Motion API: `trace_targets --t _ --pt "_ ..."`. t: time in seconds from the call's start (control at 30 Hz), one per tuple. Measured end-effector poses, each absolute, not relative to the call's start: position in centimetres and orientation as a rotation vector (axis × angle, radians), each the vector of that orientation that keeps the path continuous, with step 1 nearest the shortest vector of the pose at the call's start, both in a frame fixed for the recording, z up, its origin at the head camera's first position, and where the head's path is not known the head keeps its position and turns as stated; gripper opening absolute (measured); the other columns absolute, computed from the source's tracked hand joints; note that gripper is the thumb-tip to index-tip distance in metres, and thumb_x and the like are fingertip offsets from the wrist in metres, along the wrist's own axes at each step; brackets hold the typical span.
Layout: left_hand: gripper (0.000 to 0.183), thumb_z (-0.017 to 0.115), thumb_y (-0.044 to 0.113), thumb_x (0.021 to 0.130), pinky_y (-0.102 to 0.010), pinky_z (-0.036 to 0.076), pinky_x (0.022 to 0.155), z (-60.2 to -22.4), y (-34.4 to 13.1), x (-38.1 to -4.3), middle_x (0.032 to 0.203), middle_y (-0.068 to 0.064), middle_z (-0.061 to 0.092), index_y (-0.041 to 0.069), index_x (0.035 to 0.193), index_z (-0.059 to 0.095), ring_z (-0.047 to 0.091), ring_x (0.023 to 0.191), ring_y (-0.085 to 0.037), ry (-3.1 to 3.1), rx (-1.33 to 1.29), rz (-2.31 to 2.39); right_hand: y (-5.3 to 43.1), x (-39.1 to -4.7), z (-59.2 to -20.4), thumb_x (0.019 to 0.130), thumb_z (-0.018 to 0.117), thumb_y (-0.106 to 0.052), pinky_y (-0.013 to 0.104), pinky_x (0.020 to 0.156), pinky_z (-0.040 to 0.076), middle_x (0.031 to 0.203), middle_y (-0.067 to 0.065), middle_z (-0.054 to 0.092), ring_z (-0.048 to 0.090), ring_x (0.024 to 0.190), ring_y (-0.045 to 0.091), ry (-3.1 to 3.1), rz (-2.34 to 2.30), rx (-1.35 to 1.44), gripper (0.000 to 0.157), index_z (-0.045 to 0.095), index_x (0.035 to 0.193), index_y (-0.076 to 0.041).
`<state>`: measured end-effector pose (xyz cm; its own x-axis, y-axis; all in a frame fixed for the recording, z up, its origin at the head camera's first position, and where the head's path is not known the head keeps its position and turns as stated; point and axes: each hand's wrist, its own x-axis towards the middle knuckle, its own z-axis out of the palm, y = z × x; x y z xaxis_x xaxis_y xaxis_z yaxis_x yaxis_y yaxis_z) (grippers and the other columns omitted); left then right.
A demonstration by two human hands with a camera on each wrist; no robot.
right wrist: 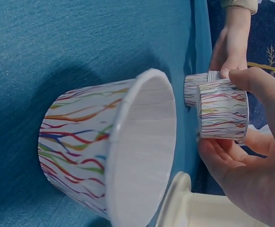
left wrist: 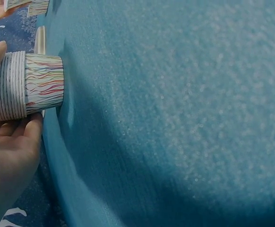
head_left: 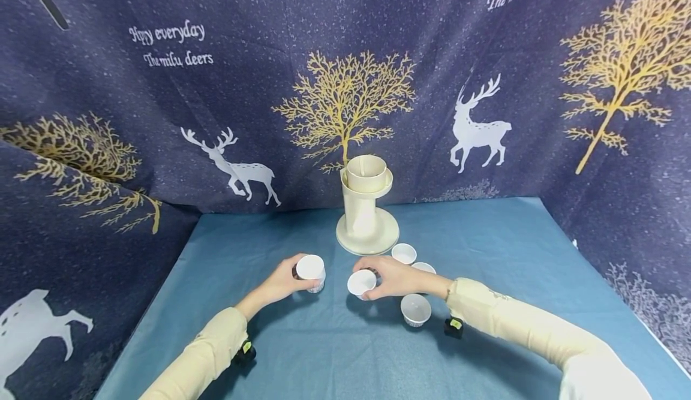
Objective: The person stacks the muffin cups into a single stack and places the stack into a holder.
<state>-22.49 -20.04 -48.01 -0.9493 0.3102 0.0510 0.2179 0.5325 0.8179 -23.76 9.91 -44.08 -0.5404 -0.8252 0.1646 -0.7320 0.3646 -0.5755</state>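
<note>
left hand (head_left: 283, 280) has thumb and fingers curled round a nested stack of white paper cups with thin multicoloured wavy stripes (head_left: 311, 271); left wrist view shows many rims bunched at the top, one striped body below. right hand (head_left: 393, 277) pinches a single white paper cup, same striped print (head_left: 361, 283), thumb on the near side, fingers on the far side.

key relation: single cup sits just to the right of the stack, slightly nearer the person, gap of bare cloth between. both long axes roughly vertical, mouths up, so i'd judge them close to parallel. right hand is the nearer one to the loose cups, left hand well apart from them. can't tell whether either held item touches the cloth.

loose: white striped paper cup, mouth up (head_left: 415, 311), just beside the right forearm on the near side; two more white cups beyond the forearm, one by the stand (head_left: 404, 254), one partly hidden by the wrist (head_left: 425, 267).

also there: cream round-based stand with a ring top (head_left: 360, 217), blue cloth-covered table (head_left: 324, 352), navy deer-print backdrop (head_left: 243, 100).
</note>
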Motion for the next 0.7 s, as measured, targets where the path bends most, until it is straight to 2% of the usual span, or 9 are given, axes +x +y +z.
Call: trace_targets --t 0.27,0.53,0.7 --pt "0.060 0.080 0.019 0.079 -0.034 0.049 0.085 -47.9 -20.2 -22.5 0.119 -0.017 0.063 0.001 0.130 0.054 0.061 0.104 -0.024 2.627 0.475 1.420 9.6 -23.8 -43.9 0.080 0.079 -0.028 0.025 0.083 0.052 0.115 0.003 0.065 0.061 0.103 0.015 2.421 -0.947 -1.345 0.046 0.061 0.117 -0.009" --pt "0.059 0.080 0.019 0.080 -0.030 0.050 0.083 -47.5 -20.2 -22.3 0.119 -0.016 0.063 0.001 0.130 0.054 0.061 0.102 -0.023 2.612 0.482 1.422 9.0 -23.8 -43.5 0.078 0.080 -0.028 0.026 0.081 0.051 0.110 0.002 0.066 0.061 0.097 0.016 2.428 -0.938 -1.327 0.043 0.063 0.113 -0.010" --pt "0.060 0.080 0.019 0.079 -0.032 0.050 0.083 -47.6 -20.1 -22.3 0.118 -0.016 0.064 0.001 0.130 0.054 0.061 0.102 -0.023 2.618 0.463 1.418 8.7 -23.9 -43.6 0.078 0.079 -0.028 0.024 0.080 0.050 0.110 0.001 0.066 0.060 0.096 0.015 2.451 -0.898 -1.346 0.043 0.063 0.114 -0.010"
